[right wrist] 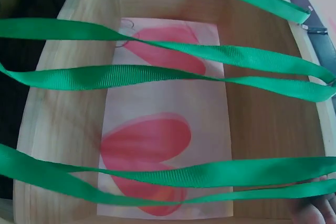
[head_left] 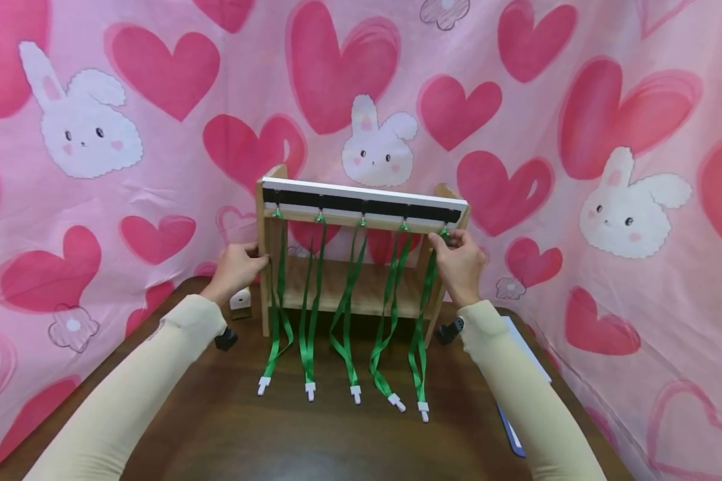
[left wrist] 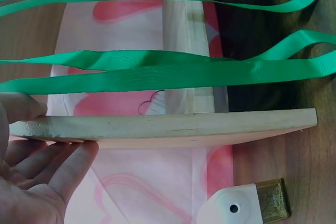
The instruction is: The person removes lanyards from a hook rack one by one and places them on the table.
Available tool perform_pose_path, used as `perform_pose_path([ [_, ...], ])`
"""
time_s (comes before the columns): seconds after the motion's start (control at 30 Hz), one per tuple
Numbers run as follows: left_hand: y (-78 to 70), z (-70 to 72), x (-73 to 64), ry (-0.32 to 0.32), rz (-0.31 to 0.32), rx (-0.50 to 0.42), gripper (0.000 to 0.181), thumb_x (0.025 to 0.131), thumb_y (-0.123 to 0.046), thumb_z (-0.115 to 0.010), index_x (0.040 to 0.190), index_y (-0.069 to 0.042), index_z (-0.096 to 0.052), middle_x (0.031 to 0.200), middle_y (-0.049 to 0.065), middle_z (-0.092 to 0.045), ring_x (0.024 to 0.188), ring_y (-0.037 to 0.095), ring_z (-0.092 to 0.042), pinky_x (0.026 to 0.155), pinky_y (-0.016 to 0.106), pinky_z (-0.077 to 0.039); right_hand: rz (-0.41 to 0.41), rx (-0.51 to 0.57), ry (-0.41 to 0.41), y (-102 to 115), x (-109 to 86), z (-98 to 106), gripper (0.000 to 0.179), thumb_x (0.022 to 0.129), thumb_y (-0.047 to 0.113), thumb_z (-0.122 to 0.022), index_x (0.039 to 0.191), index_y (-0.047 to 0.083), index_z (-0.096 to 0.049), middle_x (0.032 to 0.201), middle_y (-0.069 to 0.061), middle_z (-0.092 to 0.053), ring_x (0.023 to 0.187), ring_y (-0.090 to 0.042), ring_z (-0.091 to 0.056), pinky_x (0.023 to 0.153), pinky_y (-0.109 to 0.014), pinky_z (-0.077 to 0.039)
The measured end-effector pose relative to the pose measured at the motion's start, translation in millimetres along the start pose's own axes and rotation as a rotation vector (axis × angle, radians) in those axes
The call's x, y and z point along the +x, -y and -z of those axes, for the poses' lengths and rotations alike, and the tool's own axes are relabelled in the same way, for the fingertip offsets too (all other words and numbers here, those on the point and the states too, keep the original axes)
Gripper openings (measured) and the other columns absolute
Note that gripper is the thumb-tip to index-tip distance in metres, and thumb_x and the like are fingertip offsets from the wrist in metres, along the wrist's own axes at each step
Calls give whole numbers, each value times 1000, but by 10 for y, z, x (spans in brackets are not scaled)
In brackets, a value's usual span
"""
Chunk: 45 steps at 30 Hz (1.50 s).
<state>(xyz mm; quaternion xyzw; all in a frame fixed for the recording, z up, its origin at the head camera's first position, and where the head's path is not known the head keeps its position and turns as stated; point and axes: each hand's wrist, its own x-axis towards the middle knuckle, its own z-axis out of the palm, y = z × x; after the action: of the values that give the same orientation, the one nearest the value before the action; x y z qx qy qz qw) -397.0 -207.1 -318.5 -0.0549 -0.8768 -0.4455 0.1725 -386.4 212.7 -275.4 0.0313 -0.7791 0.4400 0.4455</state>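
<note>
A wooden rack point(head_left: 361, 287) stands on the table, a white strip with a black band point(head_left: 343, 202) along its top. Several green lanyards point(head_left: 345, 300) hang from small metal hooks on that strip, white clips at their lower ends. My left hand point(head_left: 238, 267) grips the rack's left side panel point(left wrist: 173, 128), thumb on the inner side and fingers on the outer. At the right end, my right hand point(head_left: 459, 264) pinches the rightmost green lanyard point(right wrist: 252, 169) near its top, close to the hook. Only some fingertips point(right wrist: 311, 211) show in the right wrist view.
A white object with a brownish end point(left wrist: 231, 208) sits left of the rack. White sheets point(head_left: 526, 347) and a blue-edged flat item point(head_left: 510, 431) lie at the right, partly under the right sleeve. A pink curtain with hearts and rabbits point(head_left: 505, 133) hangs close behind the table point(head_left: 337, 441).
</note>
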Motion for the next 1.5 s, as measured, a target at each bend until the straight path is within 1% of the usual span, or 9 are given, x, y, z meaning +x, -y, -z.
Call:
perform_pose_path([
  [0.13,-2,8,-9,-3,-13,5,53,98,-26,-62,145,-2,-54,135,24,-65,112,35,-70,89,49,-62,50,-10,-31,10,30,-8,33,94,34,-72,101,2,-71,90,-15,-78,77,-27,-73,69,-30,-49],
  [0.27,12,13,-34,-9,-24,7,50,97,-24,-62,142,-1,-58,131,24,-67,110,35,-70,87,48,-62,127,-25,-33,-33,21,0,22,97,21,-66,98,-1,-72,84,-16,-78,69,-28,-75,67,-18,-49],
  [0.37,17,15,-35,-22,-24,2,49,96,-24,-63,140,-1,-59,129,24,-69,111,35,-70,87,48,-62,178,-26,-26,-57,24,16,20,98,16,-64,98,-1,-74,81,-15,-77,65,-27,-74,57,-5,-44],
  [0.6,11,35,-6,-31,-17,-23,51,96,-24,-63,141,0,-58,129,25,-69,115,37,-70,90,51,-61,213,-68,12,-10,100,79,24,99,19,-61,97,1,-77,77,-14,-76,59,-21,-71,49,-6,-42],
  [0.77,9,31,-5,-33,-21,-22,50,96,-23,-63,140,1,-58,128,26,-68,116,37,-70,90,51,-61,153,-24,65,11,108,117,23,99,19,-62,96,1,-77,77,-15,-75,54,-2,-63,48,-11,-46],
  [0.87,10,23,-14,-27,-23,-21,50,96,-22,-63,140,1,-58,129,26,-68,116,38,-69,90,51,-61,108,0,83,10,87,143,23,98,20,-63,96,3,-77,78,-15,-75,53,2,-62,49,-13,-48],
  [1.03,27,-1,-22,-17,-21,-30,50,97,-22,-63,141,1,-58,130,26,-67,117,38,-69,91,51,-61,48,50,112,16,67,185,24,98,22,-64,97,3,-78,80,-17,-76,56,-7,-69,51,-15,-51],
  [1.23,46,-12,-18,-4,-9,-30,51,96,-23,-63,142,1,-57,131,26,-67,117,39,-69,91,51,-60,-21,78,168,40,58,249,27,98,25,-63,100,1,-77,85,-19,-77,59,-2,-70,56,-14,-54],
  [1.5,-2,12,-3,5,-3,-22,53,97,-24,-62,144,0,-55,134,26,-65,118,40,-68,93,52,-59,-10,104,169,43,-3,332,30,101,29,-61,108,4,-75,93,-17,-78,81,-28,-79,65,-12,-57],
])
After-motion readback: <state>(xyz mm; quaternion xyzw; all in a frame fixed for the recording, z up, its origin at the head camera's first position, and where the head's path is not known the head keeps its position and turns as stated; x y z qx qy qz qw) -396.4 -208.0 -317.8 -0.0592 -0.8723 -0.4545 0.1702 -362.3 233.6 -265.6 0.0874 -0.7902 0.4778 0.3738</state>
